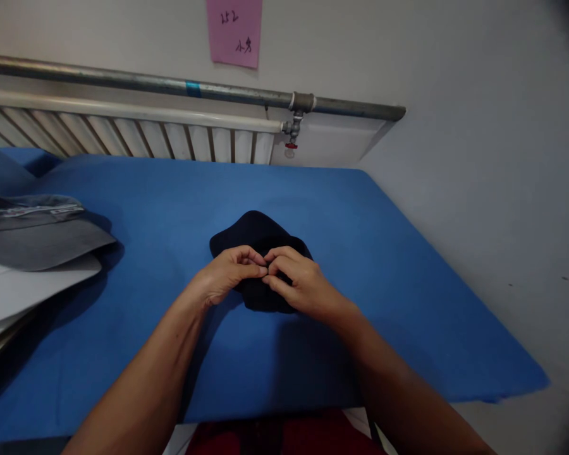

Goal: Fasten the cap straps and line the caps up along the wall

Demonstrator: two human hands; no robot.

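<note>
A small dark navy cloth piece point(256, 230) lies bunched on the blue padded table point(379, 253), near its middle. My left hand point(227, 275) and my right hand point(296, 281) meet over the near part of the cloth, fingertips pinched together on its fabric. The fingers hide what exactly lies between them. Both forearms reach in from the bottom of the view.
A grey folded garment point(38, 237) rests on white sheets point(23, 291) at the table's left edge. A radiator point(137, 136) and a metal pipe point(171, 85) with a valve point(291, 129) run along the back wall. A pink note point(234, 31) hangs above.
</note>
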